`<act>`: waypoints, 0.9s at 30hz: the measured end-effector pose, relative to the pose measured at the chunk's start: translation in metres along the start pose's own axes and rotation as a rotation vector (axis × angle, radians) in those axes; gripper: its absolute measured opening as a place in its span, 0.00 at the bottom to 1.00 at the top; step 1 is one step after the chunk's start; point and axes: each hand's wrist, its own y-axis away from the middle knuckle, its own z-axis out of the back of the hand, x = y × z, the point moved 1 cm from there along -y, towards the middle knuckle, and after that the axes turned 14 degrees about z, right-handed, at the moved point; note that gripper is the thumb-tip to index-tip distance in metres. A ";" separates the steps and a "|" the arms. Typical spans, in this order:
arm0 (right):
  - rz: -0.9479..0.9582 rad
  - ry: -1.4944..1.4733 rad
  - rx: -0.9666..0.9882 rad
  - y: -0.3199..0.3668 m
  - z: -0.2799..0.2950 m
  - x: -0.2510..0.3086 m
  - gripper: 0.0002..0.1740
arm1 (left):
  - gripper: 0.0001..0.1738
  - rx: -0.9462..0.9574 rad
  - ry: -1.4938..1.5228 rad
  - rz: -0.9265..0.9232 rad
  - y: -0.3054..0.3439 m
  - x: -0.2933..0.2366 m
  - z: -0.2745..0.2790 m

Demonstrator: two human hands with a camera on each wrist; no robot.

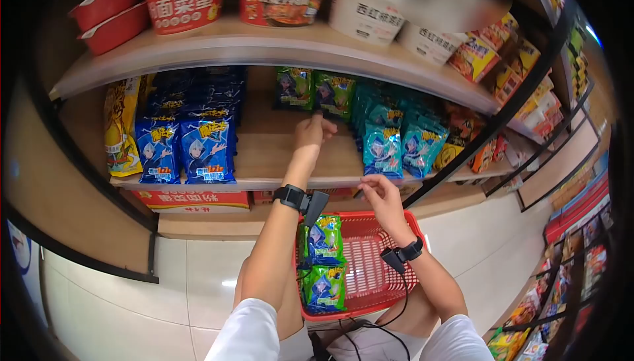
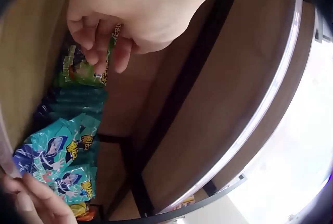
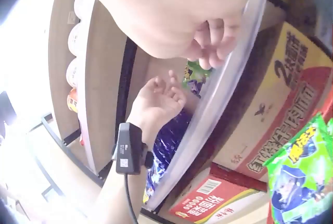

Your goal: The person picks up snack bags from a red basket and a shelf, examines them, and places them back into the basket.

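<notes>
My left hand (image 1: pixel 314 138) reaches into the middle shelf, its loosely bent fingers close to two green snack packets (image 1: pixel 333 93) standing at the back. In the right wrist view, nothing shows between the thumb and fingers of that left hand (image 3: pixel 161 101). In the left wrist view, a green packet (image 2: pixel 86 70) lies partly hidden behind its fingers. My right hand (image 1: pixel 384 204) hovers at the shelf's front edge, above a red basket (image 1: pixel 413 229), fingers loosely curled around nothing. Two more green packets (image 1: pixel 323 288) lie along the basket's left side.
Blue packets (image 1: pixel 208 149) fill the shelf's left part, beside a tall yellow packet (image 1: pixel 123 130). Teal packets (image 1: pixel 383 149) stand to the right. Noodle tubs (image 1: pixel 188 1) line the shelf above. A black metal post (image 1: pixel 489 123) slants past the right side. Cartons (image 3: pixel 281 99) sit underneath.
</notes>
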 end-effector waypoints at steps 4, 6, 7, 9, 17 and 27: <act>0.024 0.004 0.001 -0.052 -0.006 0.030 0.15 | 0.29 0.053 0.205 -0.012 -0.020 -0.011 0.005; 0.064 0.119 0.031 -0.084 -0.006 0.036 0.17 | 0.34 0.060 0.323 0.003 -0.025 -0.014 0.003; 0.083 0.085 -0.002 -0.099 -0.007 0.033 0.18 | 0.35 0.061 0.336 0.001 -0.030 -0.012 0.002; 0.123 0.015 -0.073 -0.126 -0.014 0.025 0.20 | 0.37 0.069 0.357 -0.005 -0.036 -0.005 0.000; 0.016 -0.028 -0.101 -0.201 -0.029 -0.005 0.24 | 0.42 0.146 0.586 0.078 -0.057 0.009 -0.015; -0.078 -0.072 -0.064 -0.231 -0.038 -0.035 0.26 | 0.39 0.103 0.721 0.173 -0.111 0.049 -0.017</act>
